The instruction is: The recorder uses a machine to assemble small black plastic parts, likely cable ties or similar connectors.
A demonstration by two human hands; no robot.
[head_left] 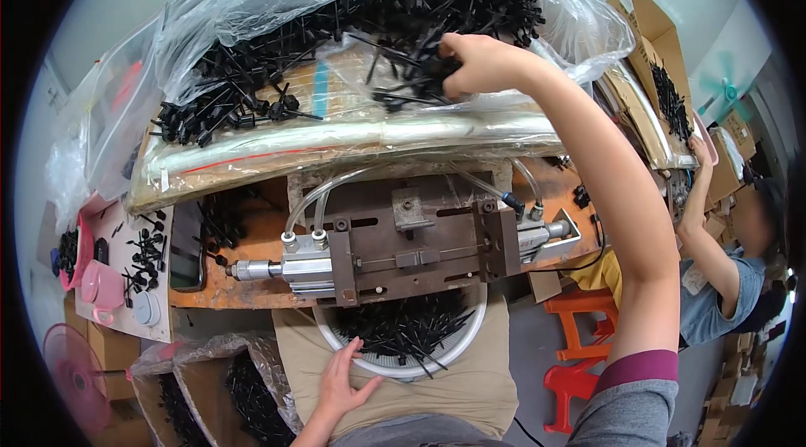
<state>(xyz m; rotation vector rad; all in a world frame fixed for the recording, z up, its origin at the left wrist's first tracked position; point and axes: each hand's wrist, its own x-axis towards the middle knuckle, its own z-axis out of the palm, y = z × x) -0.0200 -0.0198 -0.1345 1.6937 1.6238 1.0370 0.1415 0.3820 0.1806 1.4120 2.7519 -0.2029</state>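
My right hand (489, 65) reaches out over the bench, its fingers curled around a clump of black plastic parts (411, 73) with thin stems. Behind and beside that clump lies a big heap of the same black parts (353, 23), on cardboard lined with clear plastic. My left hand (340, 384) rests at the near left rim of a white round basket (470, 338) on my lap, thumb and fingers apart. Many thin black pieces (403, 325) lie in that basket. Between the heap and the basket stands a metal fixture (411, 237) with a cylinder at each side.
Clear air hoses (319, 195) arch over the fixture. At left, a pink cup (102, 286) and loose black parts share a side table (155, 313); lined boxes (201, 388) stand below. Another person (722, 279) works at right, near red stools (579, 329).
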